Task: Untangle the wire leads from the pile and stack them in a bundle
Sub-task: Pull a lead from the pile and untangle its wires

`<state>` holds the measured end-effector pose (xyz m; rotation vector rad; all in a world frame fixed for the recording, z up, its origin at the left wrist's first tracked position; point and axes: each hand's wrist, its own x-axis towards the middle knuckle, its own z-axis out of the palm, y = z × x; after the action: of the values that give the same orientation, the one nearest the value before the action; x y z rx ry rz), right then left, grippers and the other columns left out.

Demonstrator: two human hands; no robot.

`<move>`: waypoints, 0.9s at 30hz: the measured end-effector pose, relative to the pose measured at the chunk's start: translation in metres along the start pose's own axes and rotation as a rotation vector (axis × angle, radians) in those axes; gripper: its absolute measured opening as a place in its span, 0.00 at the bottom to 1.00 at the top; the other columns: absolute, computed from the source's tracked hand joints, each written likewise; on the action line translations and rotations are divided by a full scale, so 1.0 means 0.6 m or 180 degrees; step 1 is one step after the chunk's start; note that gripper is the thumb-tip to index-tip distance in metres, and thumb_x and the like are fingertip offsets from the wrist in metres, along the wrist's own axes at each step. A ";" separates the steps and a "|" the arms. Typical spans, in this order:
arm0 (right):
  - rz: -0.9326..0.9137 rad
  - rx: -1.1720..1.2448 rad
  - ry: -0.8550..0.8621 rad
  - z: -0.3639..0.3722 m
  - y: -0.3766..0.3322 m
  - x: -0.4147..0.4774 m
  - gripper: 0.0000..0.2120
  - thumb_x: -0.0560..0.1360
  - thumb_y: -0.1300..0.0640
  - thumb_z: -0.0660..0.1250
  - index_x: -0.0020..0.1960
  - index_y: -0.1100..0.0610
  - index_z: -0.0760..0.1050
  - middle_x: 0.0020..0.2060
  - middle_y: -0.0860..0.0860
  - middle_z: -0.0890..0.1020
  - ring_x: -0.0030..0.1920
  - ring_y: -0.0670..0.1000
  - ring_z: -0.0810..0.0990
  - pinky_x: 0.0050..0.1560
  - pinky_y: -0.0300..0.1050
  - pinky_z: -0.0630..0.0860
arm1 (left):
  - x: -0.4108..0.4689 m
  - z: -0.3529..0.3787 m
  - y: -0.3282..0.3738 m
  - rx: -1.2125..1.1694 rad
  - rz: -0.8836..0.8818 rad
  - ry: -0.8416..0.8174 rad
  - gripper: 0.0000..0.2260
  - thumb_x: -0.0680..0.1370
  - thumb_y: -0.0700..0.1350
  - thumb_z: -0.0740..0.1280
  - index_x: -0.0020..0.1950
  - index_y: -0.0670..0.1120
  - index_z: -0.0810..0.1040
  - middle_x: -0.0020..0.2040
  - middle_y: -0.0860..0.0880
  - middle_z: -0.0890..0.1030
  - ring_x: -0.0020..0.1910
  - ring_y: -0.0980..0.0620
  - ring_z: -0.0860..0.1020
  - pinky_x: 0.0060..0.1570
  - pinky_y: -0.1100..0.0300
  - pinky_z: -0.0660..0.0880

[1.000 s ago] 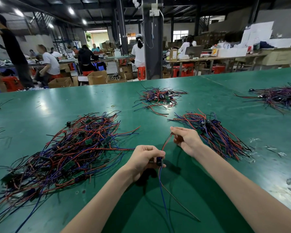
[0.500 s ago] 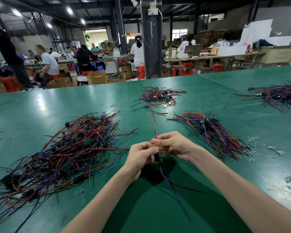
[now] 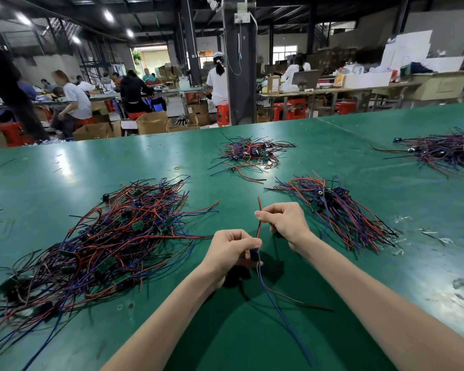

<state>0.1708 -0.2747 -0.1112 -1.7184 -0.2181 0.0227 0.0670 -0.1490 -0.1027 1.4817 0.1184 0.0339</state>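
Observation:
A big tangled pile of red, blue and black wire leads (image 3: 102, 245) with small green boards lies on the green table (image 3: 252, 344) to my left. One wire lead (image 3: 258, 228) is held up between my hands. My left hand (image 3: 232, 250) grips its dark connector end, and blue and dark strands trail from there toward me. My right hand (image 3: 285, 220) pinches the red strand higher up, its tip sticking up past my fingers. To the right of my right hand lies the bundle (image 3: 340, 212) of straightened leads.
Another small tangle (image 3: 252, 153) sits farther back in the middle, and a purple-dark heap (image 3: 445, 153) lies at the far right. Scraps of clear film (image 3: 402, 219) lie right of the bundle. People work at benches beyond the table's far edge.
My right hand, which met the left half a second ago, has slid up and to the right along the red strand. The left hand keeps its hold on the connector.

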 end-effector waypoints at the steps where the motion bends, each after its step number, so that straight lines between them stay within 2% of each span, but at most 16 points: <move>1: -0.0054 -0.0086 0.0101 -0.001 0.002 0.004 0.09 0.67 0.60 0.76 0.31 0.54 0.80 0.22 0.48 0.76 0.23 0.46 0.68 0.26 0.37 0.66 | -0.001 0.001 0.000 0.0010 -0.0005 -0.0029 0.18 0.73 0.32 0.68 0.24 0.42 0.73 0.28 0.43 0.72 0.23 0.52 0.73 0.30 0.57 0.79; 4: -0.0263 -0.0458 0.0354 -0.007 0.005 0.015 0.09 0.68 0.58 0.76 0.32 0.53 0.80 0.23 0.45 0.76 0.26 0.46 0.69 0.34 0.43 0.71 | -0.002 0.004 -0.001 0.0039 -0.0031 -0.0108 0.19 0.73 0.32 0.69 0.23 0.43 0.73 0.29 0.44 0.71 0.24 0.53 0.72 0.30 0.57 0.79; 6: -0.0377 -0.0577 0.0436 -0.014 0.006 0.021 0.07 0.69 0.57 0.76 0.34 0.54 0.80 0.25 0.44 0.77 0.27 0.44 0.71 0.37 0.43 0.73 | -0.002 0.006 -0.002 0.0063 -0.0031 -0.0124 0.20 0.73 0.32 0.69 0.22 0.45 0.73 0.29 0.44 0.71 0.24 0.53 0.72 0.30 0.58 0.78; 10: -0.0584 -0.0694 0.0534 -0.022 0.008 0.026 0.06 0.69 0.57 0.76 0.34 0.54 0.81 0.26 0.43 0.78 0.26 0.40 0.71 0.32 0.30 0.69 | -0.001 0.007 0.000 0.0042 -0.0031 -0.0083 0.19 0.73 0.32 0.69 0.23 0.44 0.74 0.28 0.44 0.71 0.23 0.53 0.72 0.29 0.59 0.78; 13: -0.0365 -0.0501 0.0511 -0.019 0.008 0.029 0.06 0.69 0.57 0.75 0.34 0.54 0.81 0.27 0.45 0.79 0.27 0.43 0.72 0.34 0.36 0.72 | -0.003 0.007 -0.002 0.0037 -0.0010 -0.0096 0.20 0.73 0.32 0.69 0.22 0.44 0.74 0.29 0.44 0.71 0.24 0.53 0.72 0.30 0.58 0.78; 15: -0.0025 -0.0040 0.0388 -0.019 0.005 0.029 0.07 0.70 0.59 0.74 0.34 0.56 0.80 0.28 0.49 0.78 0.28 0.46 0.73 0.32 0.38 0.73 | -0.005 0.007 -0.003 0.0035 0.0024 -0.0086 0.19 0.73 0.32 0.69 0.23 0.44 0.74 0.30 0.44 0.71 0.24 0.53 0.72 0.31 0.58 0.78; 18: 0.0583 0.1154 -0.0001 -0.022 -0.008 0.022 0.07 0.74 0.61 0.69 0.39 0.61 0.77 0.33 0.55 0.78 0.28 0.47 0.72 0.28 0.37 0.75 | -0.005 0.008 -0.004 -0.0026 0.0106 0.0009 0.15 0.73 0.33 0.69 0.26 0.42 0.75 0.28 0.44 0.71 0.23 0.53 0.72 0.31 0.59 0.78; 20: 0.0972 0.1522 -0.0345 -0.025 -0.018 0.014 0.09 0.75 0.57 0.68 0.43 0.63 0.75 0.34 0.55 0.78 0.29 0.48 0.73 0.28 0.38 0.75 | -0.005 0.009 -0.006 -0.0037 0.0156 0.0126 0.13 0.73 0.34 0.70 0.28 0.41 0.76 0.28 0.44 0.71 0.23 0.53 0.72 0.32 0.59 0.78; 23: 0.1114 0.1047 -0.1120 -0.022 -0.029 -0.003 0.14 0.74 0.50 0.68 0.45 0.62 0.77 0.32 0.51 0.79 0.29 0.46 0.74 0.29 0.36 0.74 | -0.003 0.008 -0.008 0.0014 0.0253 0.0314 0.11 0.73 0.35 0.71 0.31 0.41 0.77 0.27 0.45 0.72 0.24 0.54 0.71 0.36 0.57 0.76; 25: 0.1005 0.0797 -0.1578 -0.011 -0.035 -0.017 0.13 0.72 0.50 0.69 0.42 0.61 0.79 0.29 0.49 0.78 0.27 0.44 0.72 0.28 0.34 0.71 | -0.001 0.005 -0.009 0.0012 0.0314 0.0422 0.11 0.73 0.35 0.70 0.31 0.41 0.77 0.29 0.44 0.72 0.24 0.56 0.70 0.36 0.58 0.74; 27: 0.0899 0.0802 -0.1767 0.001 -0.039 -0.029 0.09 0.68 0.54 0.72 0.36 0.60 0.81 0.26 0.49 0.76 0.25 0.43 0.70 0.27 0.32 0.68 | 0.001 0.001 -0.009 0.0018 0.0356 0.0535 0.11 0.73 0.34 0.70 0.31 0.41 0.77 0.29 0.44 0.73 0.23 0.56 0.70 0.35 0.58 0.72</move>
<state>0.1503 -0.2736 -0.0903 -1.4473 -0.3619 0.7120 0.0673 -0.1502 -0.1082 1.4887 0.1716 0.2489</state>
